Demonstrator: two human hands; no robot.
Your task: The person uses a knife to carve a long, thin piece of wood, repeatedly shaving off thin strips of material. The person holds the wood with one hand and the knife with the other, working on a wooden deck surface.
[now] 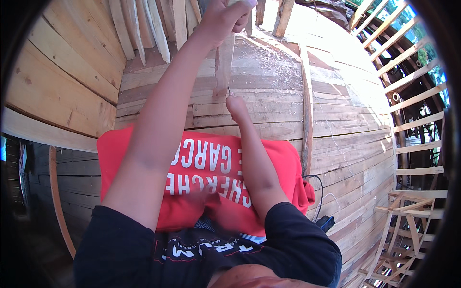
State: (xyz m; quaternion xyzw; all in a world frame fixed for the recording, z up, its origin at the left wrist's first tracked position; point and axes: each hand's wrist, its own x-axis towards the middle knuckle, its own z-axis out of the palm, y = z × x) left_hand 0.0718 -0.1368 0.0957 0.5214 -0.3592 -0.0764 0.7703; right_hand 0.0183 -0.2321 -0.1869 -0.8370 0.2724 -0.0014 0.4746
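My left hand (229,21) is closed at the top of the view, its fingers wrapped round the upper part of a narrow wooden board (224,65). The board slants down from that hand to the plank floor. Close to its lower end, my right hand (236,108) is closed too. A thin dark tip pokes out beyond the right fingers beside the board. What the right hand grips is mostly hidden. Across my lap lies a red cloth (278,156) with white lettering, under both forearms.
Wood shavings (276,60) litter the plank floor (336,144). Wooden strips (156,31) lean by the plank wall (67,72) at left. A floor batten (306,110) runs on the right. A dark device (325,223) with a cable, slatted railing (418,125) and wooden frame (403,235) stand farther right.
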